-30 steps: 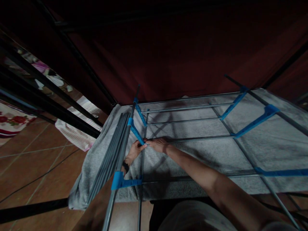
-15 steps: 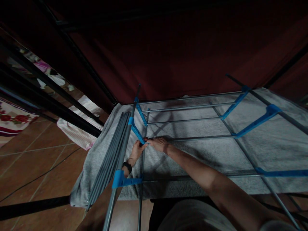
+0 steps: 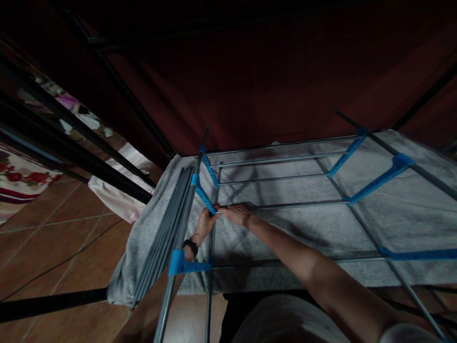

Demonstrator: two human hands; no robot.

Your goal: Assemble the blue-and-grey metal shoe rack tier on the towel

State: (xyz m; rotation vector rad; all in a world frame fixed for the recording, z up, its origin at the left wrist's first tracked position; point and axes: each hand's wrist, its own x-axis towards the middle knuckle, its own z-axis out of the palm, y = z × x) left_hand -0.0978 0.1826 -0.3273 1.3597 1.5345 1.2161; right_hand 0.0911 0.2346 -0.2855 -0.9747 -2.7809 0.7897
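Note:
A frame of grey metal tubes joined by blue plastic brackets rests on a grey blanket (image 3: 285, 228). My left hand (image 3: 206, 223), with a dark band at the wrist, is closed round the lower end of a blue bracket (image 3: 204, 193). Right beside it, my right hand (image 3: 233, 215) grips the end of a grey metal tube (image 3: 300, 206) that meets this bracket. The exact joint lies partly behind my fingers. Closer to my body, another blue bracket (image 3: 177, 263) joins two tubes on the left side.
Several loose grey tubes (image 3: 164, 233) lie bundled at the blanket's left. Black metal bars (image 3: 121, 166) and a dark red curtain (image 3: 250, 85) surround the bed. A striped cloth (image 3: 114, 193) and a thin cable (image 3: 67, 257) are on the tiled floor (image 3: 82, 238).
The view has shifted very slightly. Both hands stay at the same bracket joint, and the frame looks unchanged.

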